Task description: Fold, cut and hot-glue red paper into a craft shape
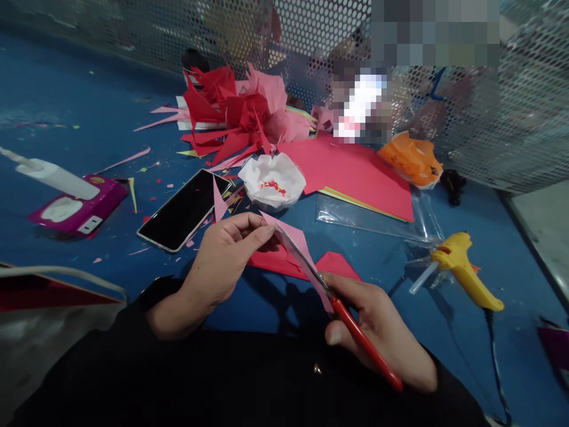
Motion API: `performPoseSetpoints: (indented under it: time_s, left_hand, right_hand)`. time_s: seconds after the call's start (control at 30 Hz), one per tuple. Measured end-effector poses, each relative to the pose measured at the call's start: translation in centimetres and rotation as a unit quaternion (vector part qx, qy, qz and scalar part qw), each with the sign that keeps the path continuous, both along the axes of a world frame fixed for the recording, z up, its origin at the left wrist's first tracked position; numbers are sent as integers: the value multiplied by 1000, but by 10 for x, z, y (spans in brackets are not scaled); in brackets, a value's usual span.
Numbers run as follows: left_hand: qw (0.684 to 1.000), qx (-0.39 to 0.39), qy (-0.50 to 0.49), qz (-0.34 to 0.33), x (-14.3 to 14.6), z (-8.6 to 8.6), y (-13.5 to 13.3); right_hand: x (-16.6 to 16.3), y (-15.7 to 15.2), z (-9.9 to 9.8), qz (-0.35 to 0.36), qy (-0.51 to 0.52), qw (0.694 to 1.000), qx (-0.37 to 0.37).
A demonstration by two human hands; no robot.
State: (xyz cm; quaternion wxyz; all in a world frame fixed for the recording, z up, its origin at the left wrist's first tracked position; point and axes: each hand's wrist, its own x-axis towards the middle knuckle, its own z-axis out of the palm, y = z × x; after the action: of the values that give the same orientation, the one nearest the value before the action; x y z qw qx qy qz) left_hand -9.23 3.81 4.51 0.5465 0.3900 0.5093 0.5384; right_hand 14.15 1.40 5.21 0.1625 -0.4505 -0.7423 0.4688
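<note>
Between the thumb and fingers of my left hand [221, 270] is pinched the tip of a folded piece of pink paper [296, 237]. My right hand [377, 329] grips red-handled scissors [362, 335]. Their long metal blades lie along the pink paper and reach up to my left fingertips; how far the blades are parted I cannot tell. Beneath the paper, red paper pieces [340, 264] lie on the blue table [253, 305]. Just beyond my hands stands a white scalloped paper cup [291, 175] with small red and yellow bits inside.
A black-screened phone [182, 210] and a purple power strip [84, 201] with a white plug lie left. Red paper flowers [226, 112] and stacked red sheets [364, 178] are at the back, near a perforated metal screen [320, 29]. A yellow glue gun [464, 267] lies right, its cord trailing forward.
</note>
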Motion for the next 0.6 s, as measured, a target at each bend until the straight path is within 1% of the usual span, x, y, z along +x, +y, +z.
performPoseSetpoints:
  time_s: [0.2,0.33,0.6]
  left_hand:
    - [1000,-19,7,-15,2,0,-1]
    - [999,-22,8,-24,3,0,-2]
    - [999,-20,-3,-30,4,0,-2]
  right_hand:
    - [-3,2,3,4,7,1000,-2]
    - [-4,2,2,3,14,1000,2]
    - [-5,1,-1,-6,22,999,-25]
